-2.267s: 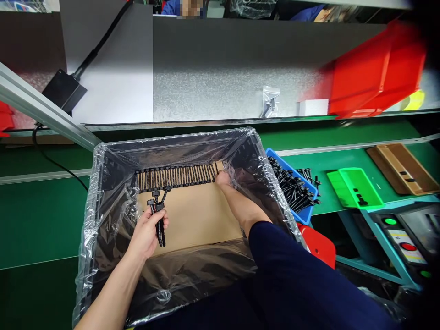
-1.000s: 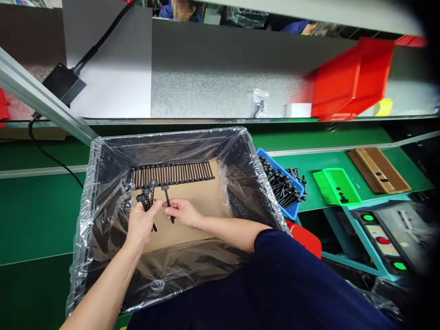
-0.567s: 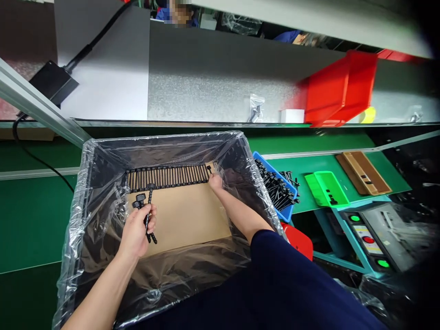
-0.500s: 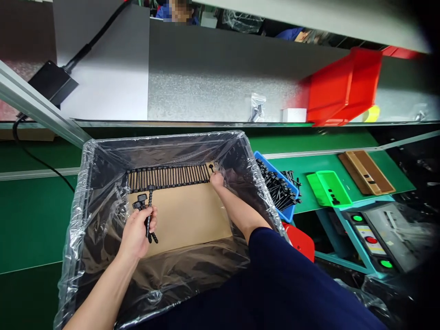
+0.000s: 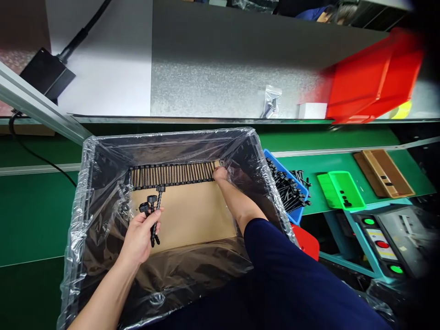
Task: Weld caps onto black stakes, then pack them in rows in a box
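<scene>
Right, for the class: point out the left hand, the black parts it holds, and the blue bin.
Left hand (image 5: 139,236): head view, back of the hand near the thumb.
Black parts (image 5: 151,199): head view, thick end of the middle one.
Blue bin (image 5: 297,215): head view, near wall.

Shelf (image 5: 220,87): black box (image 5: 47,75) plus cable (image 5: 84,34) far left, near white sheet (image 5: 113,78). Right half: zip bag (image 5: 272,101), white box (image 5: 312,110), red bin (image 5: 376,82), yellow roll (image 5: 401,110) partly hidden by bin. Green tray (image 5: 328,192) and brown tray (image 5: 395,170) on the lower surface (image 5: 312,162). Control panel (image 5: 374,236) below: red button (image 5: 382,244) between green ones (image 5: 369,222).
</scene>
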`<state>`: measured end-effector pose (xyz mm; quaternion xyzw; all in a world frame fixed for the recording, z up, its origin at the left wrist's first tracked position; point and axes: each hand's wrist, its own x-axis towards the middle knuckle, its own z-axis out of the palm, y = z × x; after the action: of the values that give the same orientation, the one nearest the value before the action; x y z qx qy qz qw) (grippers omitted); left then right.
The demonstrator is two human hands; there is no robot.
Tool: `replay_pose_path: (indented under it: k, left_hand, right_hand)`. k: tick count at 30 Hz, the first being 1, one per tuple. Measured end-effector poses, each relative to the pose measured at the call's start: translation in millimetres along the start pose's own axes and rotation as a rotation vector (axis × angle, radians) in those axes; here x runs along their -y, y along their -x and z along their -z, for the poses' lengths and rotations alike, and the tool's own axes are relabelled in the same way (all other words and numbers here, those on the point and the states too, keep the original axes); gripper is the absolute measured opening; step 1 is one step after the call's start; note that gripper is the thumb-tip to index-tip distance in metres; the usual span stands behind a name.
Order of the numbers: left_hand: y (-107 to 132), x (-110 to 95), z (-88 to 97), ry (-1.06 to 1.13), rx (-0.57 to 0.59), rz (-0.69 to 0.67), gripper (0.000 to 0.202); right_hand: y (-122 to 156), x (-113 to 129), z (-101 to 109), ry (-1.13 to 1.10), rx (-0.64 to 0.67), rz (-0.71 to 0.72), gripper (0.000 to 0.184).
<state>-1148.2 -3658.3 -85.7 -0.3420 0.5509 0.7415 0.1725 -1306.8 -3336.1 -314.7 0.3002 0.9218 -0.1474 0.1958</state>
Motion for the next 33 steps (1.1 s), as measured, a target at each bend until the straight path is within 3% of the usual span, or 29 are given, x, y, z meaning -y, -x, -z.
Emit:
replay_pose_path:
  k: [6, 9, 12, 14, 17, 19, 22, 25, 28, 30, 33]
  left_hand:
    - [-4, 4, 0.9, -0.026, -0.030, -0.022, 0.055]
    - [-7, 7, 2.6, -0.037, -0.029, -0.055, 0.057]
    - [-8, 10, 3.2, -0.042, -0.011, -0.083, 0.056]
    - [-8, 10, 2.6, -0.054, 0.003, -0.086, 0.056]
    - [-5, 8, 1.1, -0.110, 0.072, -0.051, 0.057]
    - [-3, 6, 0.7, -0.157, 0.134, -0.013, 0.057]
    - [0, 3, 0.7, -0.183, 0.192, 0.022, 0.056]
    - [3, 0, -0.4, -0.154, 0.209, 0.022, 0.053]
    - [6, -4, -1.8, -0.075, 0.202, 0.015, 0.048]
    - [7, -7, -1.7, -0.001, 0.182, 0.020, 0.043]
    - [8, -10, 0.0, 0.083, 0.155, 0.026, 0.036]
  right_hand:
    - [12, 3, 9, -0.157, 0.022, -0.044, 0.038]
    - [33, 7, 15, -0.313, -0.032, 0.097, 0.040]
    - [73, 19, 14, -0.425, 0.042, 0.292, 0.031]
    - [107, 32, 14, -0.505, 0.124, 0.486, 0.026]
    - [159, 55, 24, -0.647, 0.086, 1.079, 0.037]
    - [187, 69, 36, -0.597, 0.105, 1.413, 0.041]
    - [214, 80, 48, -0.535, 0.186, 1.619, 0.042]
    - [220, 77, 45, -0.596, 0.195, 1.577, 0.040]
    - [209, 65, 31, -0.605, 0.252, 1.480, 0.029]
    - [192, 54, 23, -0.610, 0.247, 1.266, 0.022]
    - [151, 38, 18, -0.526, 0.160, 0.720, 0.021]
